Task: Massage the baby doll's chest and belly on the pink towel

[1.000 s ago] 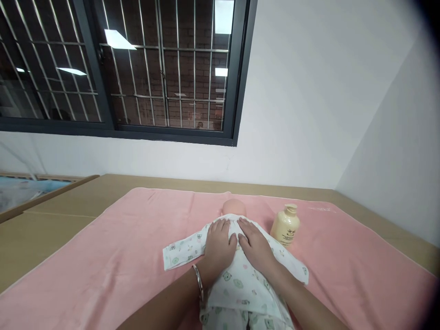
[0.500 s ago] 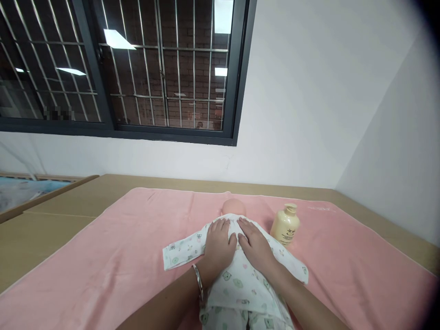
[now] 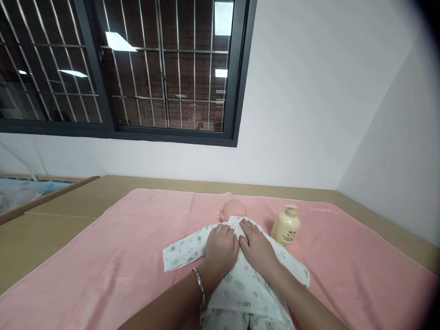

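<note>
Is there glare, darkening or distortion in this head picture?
Head view: ceiling lights mirror as bright patches in the window; the right corners darken to black; the wall lines bend at the edges; both hands and the cream bottle look sharp.

A dark-framed window (image 3: 137, 68) is taking up the upper left of the view, its panes crossed by a grid of metal bars (image 3: 178, 68). Rectangular ceiling lights (image 3: 118, 42) are reflecting in the glass, and a brick surface is showing faintly behind the bars. Below and to the right of the window, a plain white wall (image 3: 302, 91) is running to a corner, where a second wall (image 3: 405, 151) is angling toward the viewer in greyer shade. A tan counter (image 3: 51, 224) is stretching beneath, with a pink towel (image 3: 120, 247) lying spread across it. At the far left, a wooden-edged surface (image 3: 20, 195) with bluish fabric is peeking in.
</note>
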`<state>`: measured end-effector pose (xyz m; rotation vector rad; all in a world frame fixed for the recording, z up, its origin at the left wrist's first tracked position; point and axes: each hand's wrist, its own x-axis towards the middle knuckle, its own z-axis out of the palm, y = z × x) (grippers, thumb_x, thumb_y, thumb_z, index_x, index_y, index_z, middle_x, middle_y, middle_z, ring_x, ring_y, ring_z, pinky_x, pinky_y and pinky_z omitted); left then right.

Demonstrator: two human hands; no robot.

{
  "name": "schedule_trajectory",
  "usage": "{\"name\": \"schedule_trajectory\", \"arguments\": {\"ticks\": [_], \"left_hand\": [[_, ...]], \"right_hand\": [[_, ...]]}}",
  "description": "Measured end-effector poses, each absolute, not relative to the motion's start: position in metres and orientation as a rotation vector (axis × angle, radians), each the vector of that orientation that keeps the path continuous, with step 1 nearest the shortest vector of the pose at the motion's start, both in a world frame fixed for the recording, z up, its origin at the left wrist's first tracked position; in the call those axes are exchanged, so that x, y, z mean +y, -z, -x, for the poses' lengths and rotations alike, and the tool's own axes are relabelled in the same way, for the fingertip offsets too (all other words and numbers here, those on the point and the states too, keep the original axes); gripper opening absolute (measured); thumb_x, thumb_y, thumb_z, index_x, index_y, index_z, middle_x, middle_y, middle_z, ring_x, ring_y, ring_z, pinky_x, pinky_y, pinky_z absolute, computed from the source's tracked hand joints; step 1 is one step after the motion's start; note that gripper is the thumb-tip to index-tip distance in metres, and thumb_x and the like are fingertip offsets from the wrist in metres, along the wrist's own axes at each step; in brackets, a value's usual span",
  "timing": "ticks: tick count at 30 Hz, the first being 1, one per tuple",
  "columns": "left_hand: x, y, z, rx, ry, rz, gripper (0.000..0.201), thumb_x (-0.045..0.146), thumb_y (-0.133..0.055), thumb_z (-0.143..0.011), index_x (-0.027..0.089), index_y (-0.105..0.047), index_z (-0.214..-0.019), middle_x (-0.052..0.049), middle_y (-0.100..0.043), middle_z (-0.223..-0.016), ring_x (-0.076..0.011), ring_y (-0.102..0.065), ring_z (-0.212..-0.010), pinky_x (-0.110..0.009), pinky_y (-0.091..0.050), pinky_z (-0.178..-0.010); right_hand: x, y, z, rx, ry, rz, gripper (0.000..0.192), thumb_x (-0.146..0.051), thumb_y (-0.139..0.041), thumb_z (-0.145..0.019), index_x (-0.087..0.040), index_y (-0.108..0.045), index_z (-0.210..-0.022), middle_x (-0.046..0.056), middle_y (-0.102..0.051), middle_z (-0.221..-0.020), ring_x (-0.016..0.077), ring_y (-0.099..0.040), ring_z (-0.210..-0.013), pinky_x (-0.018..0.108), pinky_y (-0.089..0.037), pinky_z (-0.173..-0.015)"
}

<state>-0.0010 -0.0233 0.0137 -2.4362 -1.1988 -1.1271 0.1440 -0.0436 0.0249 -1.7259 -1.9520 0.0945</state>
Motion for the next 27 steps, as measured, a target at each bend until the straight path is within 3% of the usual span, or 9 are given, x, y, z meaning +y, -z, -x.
{"name": "schedule_trajectory", "arguments": {"ticks": [3,7,12,16,22,27], "left_hand": [[-0.025,-0.015,0.0,-1.246,1.153,2.42,0.016,0.012,-0.045,-0.086,0.018,-0.06,-0.084,-0.008,-0.064,-0.088,-0.0243,-0.06,-0.088,-0.041,-0.051,-0.079],[-0.024,-0.014,0.001,-1.357,1.166,2.422,0.02,0.015,-0.047,-0.085,0.016,-0.061,-0.099,-0.01,-0.066,-0.101,-0.0268,-0.06,-0.1,-0.044,-0.05,-0.088],[-0.016,-0.008,0.002,-1.487,1.147,2.495,0.036,0.018,-0.048,-0.084,0.012,-0.06,-0.118,-0.013,-0.063,-0.123,-0.029,-0.055,-0.118,-0.048,-0.042,-0.104],[-0.008,-0.006,0.005,-1.486,1.173,2.595,0.043,0.018,-0.047,-0.083,0.012,-0.056,-0.125,-0.012,-0.06,-0.13,-0.0273,-0.052,-0.124,-0.048,-0.037,-0.11],[-0.007,-0.01,0.006,-1.361,1.247,2.619,0.033,0.016,-0.048,-0.083,0.018,-0.06,-0.113,-0.009,-0.066,-0.118,-0.0257,-0.057,-0.111,-0.046,-0.044,-0.101],[-0.013,-0.012,0.003,-1.262,1.271,2.529,0.015,0.011,-0.046,-0.081,0.018,-0.058,-0.087,-0.007,-0.064,-0.089,-0.0234,-0.058,-0.088,-0.041,-0.049,-0.081]], "right_hand": [[-0.043,-0.025,-0.144,-1.977,-0.097,1.723,0.052,-0.022,-0.035,-0.091,-0.011,-0.046,-0.141,0.01,-0.041,-0.148,0.0246,-0.033,-0.139,0.041,-0.025,-0.115],[-0.047,-0.027,-0.14,-1.989,-0.081,1.76,0.051,-0.021,-0.034,-0.092,-0.01,-0.046,-0.14,0.01,-0.041,-0.148,0.0256,-0.033,-0.139,0.042,-0.025,-0.115],[-0.061,-0.034,-0.129,-1.995,0.072,1.812,0.043,-0.019,-0.032,-0.094,-0.012,-0.06,-0.126,0.011,-0.059,-0.131,0.0255,-0.048,-0.129,0.038,-0.037,-0.107],[-0.07,-0.035,-0.122,-2.004,0.178,1.799,0.039,-0.017,-0.035,-0.093,-0.015,-0.065,-0.117,0.011,-0.064,-0.124,0.0259,-0.056,-0.121,0.038,-0.043,-0.1],[-0.062,-0.031,-0.13,-1.93,0.071,1.766,0.04,-0.023,-0.035,-0.093,-0.019,-0.063,-0.122,0.007,-0.061,-0.13,0.0246,-0.049,-0.128,0.039,-0.044,-0.1],[-0.041,-0.026,-0.148,-1.967,-0.129,1.651,0.05,-0.024,-0.041,-0.089,-0.012,-0.051,-0.136,0.01,-0.046,-0.145,0.0227,-0.038,-0.137,0.038,-0.031,-0.113]]}}
